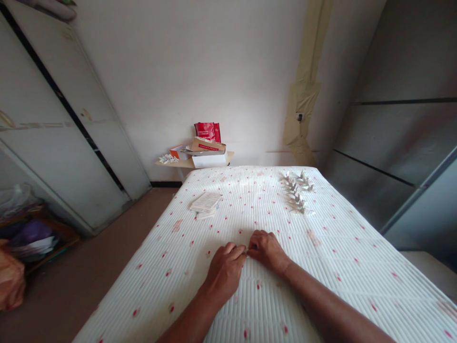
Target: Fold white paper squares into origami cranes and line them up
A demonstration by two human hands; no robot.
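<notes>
My left hand [228,264] and my right hand [266,248] meet over the near middle of the padded bed cover. Both have their fingers closed in a pinch. Between the fingertips shows a sliver of a small folded paper [246,253], mostly covered by the fingers. Beyond the left hand lies a loose stack of printed paper squares [206,203]. Several folded paper cranes [295,193] stand in rows on the cover, farther off to the right.
The white ribbed cover [250,195] has red dots. Past its far edge, a small table [182,163] bears a white box [209,160], a red bag [207,132] and a pile of white folded pieces [168,158]. Cabinets flank both sides.
</notes>
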